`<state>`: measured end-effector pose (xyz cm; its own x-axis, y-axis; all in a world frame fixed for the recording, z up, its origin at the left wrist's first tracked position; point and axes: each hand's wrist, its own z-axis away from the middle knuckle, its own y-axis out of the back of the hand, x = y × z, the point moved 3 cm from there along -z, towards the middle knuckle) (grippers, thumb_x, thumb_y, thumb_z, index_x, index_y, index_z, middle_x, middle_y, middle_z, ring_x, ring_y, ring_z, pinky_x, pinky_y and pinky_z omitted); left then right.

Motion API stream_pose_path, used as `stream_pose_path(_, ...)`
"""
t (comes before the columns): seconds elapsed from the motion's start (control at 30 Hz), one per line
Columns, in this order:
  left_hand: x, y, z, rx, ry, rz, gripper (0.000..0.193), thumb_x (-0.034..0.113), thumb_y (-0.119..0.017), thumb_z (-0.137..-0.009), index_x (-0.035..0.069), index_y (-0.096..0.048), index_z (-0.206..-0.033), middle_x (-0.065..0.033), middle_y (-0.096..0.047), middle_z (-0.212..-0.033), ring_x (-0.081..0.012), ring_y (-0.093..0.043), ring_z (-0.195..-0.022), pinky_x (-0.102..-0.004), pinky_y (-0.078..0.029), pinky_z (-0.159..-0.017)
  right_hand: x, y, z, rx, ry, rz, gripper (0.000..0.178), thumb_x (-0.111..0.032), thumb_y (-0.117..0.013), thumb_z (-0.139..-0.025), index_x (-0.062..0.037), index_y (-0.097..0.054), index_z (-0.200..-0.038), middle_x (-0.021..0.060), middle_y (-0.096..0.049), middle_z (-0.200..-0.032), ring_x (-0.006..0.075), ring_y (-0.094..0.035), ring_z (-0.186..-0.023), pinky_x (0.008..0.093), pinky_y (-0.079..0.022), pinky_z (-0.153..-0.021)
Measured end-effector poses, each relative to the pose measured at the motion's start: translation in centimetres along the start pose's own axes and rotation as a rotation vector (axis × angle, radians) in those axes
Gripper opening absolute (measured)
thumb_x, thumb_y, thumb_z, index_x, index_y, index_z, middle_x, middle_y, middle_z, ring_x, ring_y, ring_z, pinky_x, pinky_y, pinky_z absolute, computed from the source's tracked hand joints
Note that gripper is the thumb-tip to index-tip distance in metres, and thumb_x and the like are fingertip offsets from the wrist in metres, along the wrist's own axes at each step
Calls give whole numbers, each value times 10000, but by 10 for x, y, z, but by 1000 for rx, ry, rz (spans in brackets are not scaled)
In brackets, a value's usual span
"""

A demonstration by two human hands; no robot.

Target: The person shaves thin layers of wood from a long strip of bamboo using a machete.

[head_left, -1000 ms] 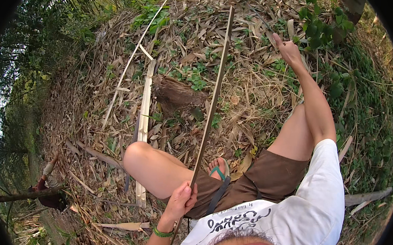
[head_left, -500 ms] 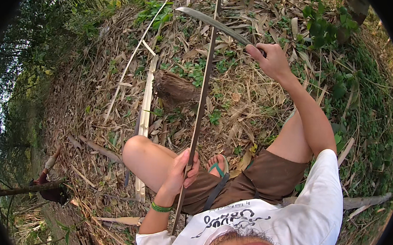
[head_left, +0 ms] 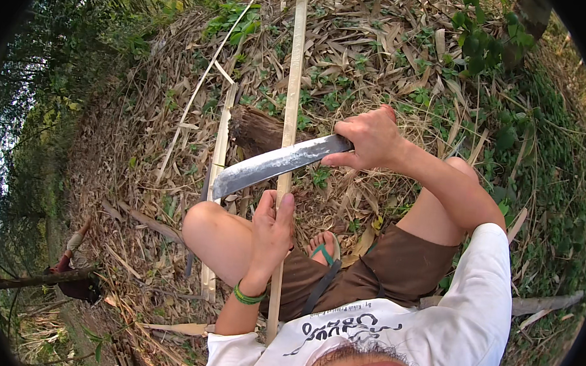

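Observation:
My left hand (head_left: 272,232) grips a long pale bamboo strip (head_left: 295,67), thumb along its near face. The strip runs from beside my shirt up past the top of the view, its light side showing. In my right hand (head_left: 372,139) is a machete (head_left: 267,164), held by its handle, which the fingers mostly hide. The broad blade, grey with whitish patches, lies across the strip just beyond my left hand. Its tip points left, above my left knee. Whether the edge bites into the strip I cannot tell.
A short brown log (head_left: 259,132) lies on dry leaves behind the strip. To the left are split bamboo pieces (head_left: 219,144) and a thin pale strip (head_left: 187,118). A sandalled foot (head_left: 324,248) rests between my knees. Another person (head_left: 77,273) is at far left.
My right hand has brought the machete down and nearer, from raised beside the strip to across it. The strip has turned from its dark side to its pale one; my left hand shifted slightly up.

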<state>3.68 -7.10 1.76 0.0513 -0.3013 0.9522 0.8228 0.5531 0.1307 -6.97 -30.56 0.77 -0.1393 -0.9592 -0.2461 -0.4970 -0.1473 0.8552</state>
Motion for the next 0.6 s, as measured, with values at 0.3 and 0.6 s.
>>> stream_pose_path(0.3, -6, 7, 25, -80, 138, -5, 302, 354, -527, -1062, 88, -457, -939, 58, -433, -562, -20, -373, -412, -195, -297, -364, 87, 11, -8, -4, -327, 100, 792, -773, -482, -897, -40, -657, -654, 136, -588, -531, 298, -650, -521, 449, -536, -540)
stream_pose_path(0.6, -18, 15, 31, -58, 142, -25, 294, 341, -543, -1058, 87, -475, -926, 75, -421, -571, -6, -371, -435, -199, -276, -373, 65, -5, -9, -95, -307, -20, 822, -791, -451, -900, -40, -622, -612, 124, -558, -502, 293, -622, -479, 449, -529, -522)
